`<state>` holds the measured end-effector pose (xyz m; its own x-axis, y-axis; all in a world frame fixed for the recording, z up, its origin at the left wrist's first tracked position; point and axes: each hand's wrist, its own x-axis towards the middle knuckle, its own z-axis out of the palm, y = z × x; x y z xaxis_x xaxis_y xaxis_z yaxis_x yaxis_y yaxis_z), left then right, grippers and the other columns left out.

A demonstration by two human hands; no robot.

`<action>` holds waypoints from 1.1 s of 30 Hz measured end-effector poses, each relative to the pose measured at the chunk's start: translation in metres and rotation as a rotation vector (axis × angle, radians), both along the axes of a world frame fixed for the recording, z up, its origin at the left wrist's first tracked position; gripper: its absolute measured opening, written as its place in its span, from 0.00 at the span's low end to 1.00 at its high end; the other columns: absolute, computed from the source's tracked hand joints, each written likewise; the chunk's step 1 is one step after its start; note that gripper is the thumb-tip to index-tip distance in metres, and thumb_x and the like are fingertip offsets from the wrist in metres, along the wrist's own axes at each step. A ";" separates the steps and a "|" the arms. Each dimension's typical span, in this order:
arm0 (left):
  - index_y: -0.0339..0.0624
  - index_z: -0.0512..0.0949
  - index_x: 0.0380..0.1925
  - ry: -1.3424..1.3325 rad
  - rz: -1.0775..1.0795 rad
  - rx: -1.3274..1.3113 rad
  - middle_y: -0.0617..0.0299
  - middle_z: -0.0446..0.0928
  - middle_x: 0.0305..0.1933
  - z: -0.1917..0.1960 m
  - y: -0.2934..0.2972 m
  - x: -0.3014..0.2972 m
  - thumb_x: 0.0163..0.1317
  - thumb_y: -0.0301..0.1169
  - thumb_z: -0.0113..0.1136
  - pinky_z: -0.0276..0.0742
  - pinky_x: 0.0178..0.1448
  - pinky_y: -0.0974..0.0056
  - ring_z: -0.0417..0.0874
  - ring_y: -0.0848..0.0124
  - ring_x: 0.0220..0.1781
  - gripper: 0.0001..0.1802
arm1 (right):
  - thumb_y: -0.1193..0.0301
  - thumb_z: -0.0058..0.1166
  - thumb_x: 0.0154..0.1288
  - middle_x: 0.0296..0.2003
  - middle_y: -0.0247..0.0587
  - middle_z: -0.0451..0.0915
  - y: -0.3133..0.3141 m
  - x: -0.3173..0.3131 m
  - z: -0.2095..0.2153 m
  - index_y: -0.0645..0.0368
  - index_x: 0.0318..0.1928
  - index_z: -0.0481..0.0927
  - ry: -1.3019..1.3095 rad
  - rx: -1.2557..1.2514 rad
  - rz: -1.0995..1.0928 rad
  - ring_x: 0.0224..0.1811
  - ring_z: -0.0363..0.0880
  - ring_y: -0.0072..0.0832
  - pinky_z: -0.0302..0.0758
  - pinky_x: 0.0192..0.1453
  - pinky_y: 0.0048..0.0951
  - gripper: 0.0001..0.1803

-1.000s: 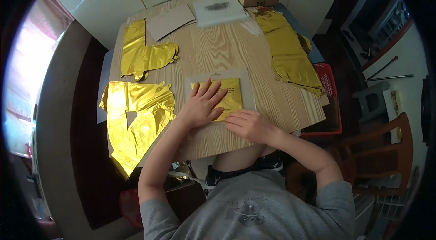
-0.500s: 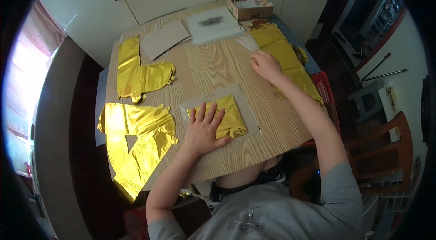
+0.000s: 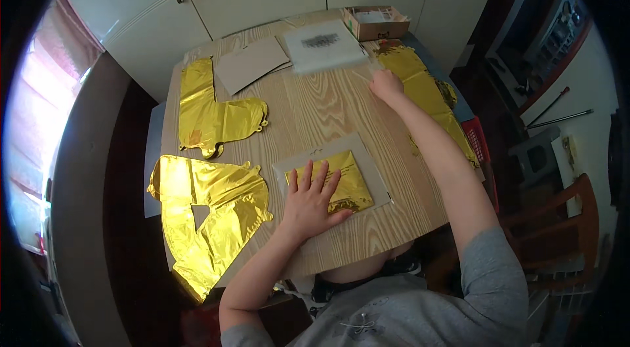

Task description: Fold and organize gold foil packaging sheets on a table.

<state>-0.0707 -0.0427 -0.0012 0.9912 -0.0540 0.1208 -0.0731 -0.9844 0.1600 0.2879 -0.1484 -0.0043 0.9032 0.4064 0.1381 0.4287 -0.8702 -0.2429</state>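
Observation:
My left hand (image 3: 311, 209) lies spread and flat on a folded gold foil balloon (image 3: 353, 183), which sits with a grey card (image 3: 369, 156) inside a clear plastic bag near the table's front. Farther off on the right, my right hand (image 3: 387, 86) has its fingers curled together over thin white straws (image 3: 362, 76); only their pale ends show past the fingers. Just right of that hand a flat gold foil balloon (image 3: 420, 94) stretches along the table edge. Two more unfolded gold foil balloons, one L-shaped (image 3: 226, 117) and one with a triangular hole (image 3: 230, 199), cover the left side.
Grey cards (image 3: 252, 63) and a whitish sheet with a dark smudge (image 3: 328, 55) lie at the back of the wood-grain table (image 3: 321, 101). A small cardboard box (image 3: 376, 24) stands at the far right corner. A red basket (image 3: 477, 137) and a wooden chair (image 3: 558, 232) are at the right.
My right hand has closed over the straws, its fingers now curled tighter. The whole view has shifted slightly, while my left hand stays on the bagged balloon.

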 end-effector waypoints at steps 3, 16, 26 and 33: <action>0.50 0.61 0.69 -0.012 0.002 0.002 0.48 0.56 0.73 -0.002 -0.002 0.000 0.55 0.68 0.49 0.40 0.73 0.35 0.48 0.44 0.76 0.48 | 0.66 0.58 0.54 0.40 0.56 0.82 -0.002 -0.004 0.007 0.64 0.38 0.83 0.017 -0.096 0.038 0.45 0.82 0.49 0.78 0.49 0.47 0.15; 0.41 0.73 0.50 -0.128 -0.273 -0.176 0.50 0.68 0.63 -0.007 -0.006 0.002 0.55 0.48 0.63 0.49 0.74 0.40 0.60 0.50 0.72 0.28 | 0.68 0.58 0.50 0.33 0.51 0.83 -0.073 -0.129 0.027 0.63 0.36 0.81 0.232 -0.123 0.356 0.36 0.83 0.45 0.78 0.41 0.42 0.13; 0.41 0.74 0.42 -0.114 -0.252 -0.247 0.52 0.72 0.60 -0.001 -0.009 0.000 0.52 0.44 0.66 0.52 0.72 0.41 0.65 0.51 0.69 0.23 | 0.74 0.56 0.59 0.29 0.40 0.79 -0.158 -0.272 0.046 0.59 0.40 0.79 0.565 0.464 0.627 0.29 0.78 0.28 0.74 0.34 0.28 0.08; 0.40 0.74 0.41 -0.123 -0.264 -0.242 0.53 0.73 0.59 -0.002 -0.008 0.001 0.55 0.44 0.63 0.53 0.71 0.40 0.67 0.50 0.68 0.21 | 0.71 0.57 0.58 0.34 0.41 0.77 -0.148 -0.318 0.036 0.57 0.40 0.80 0.593 0.388 0.866 0.36 0.80 0.39 0.77 0.42 0.36 0.10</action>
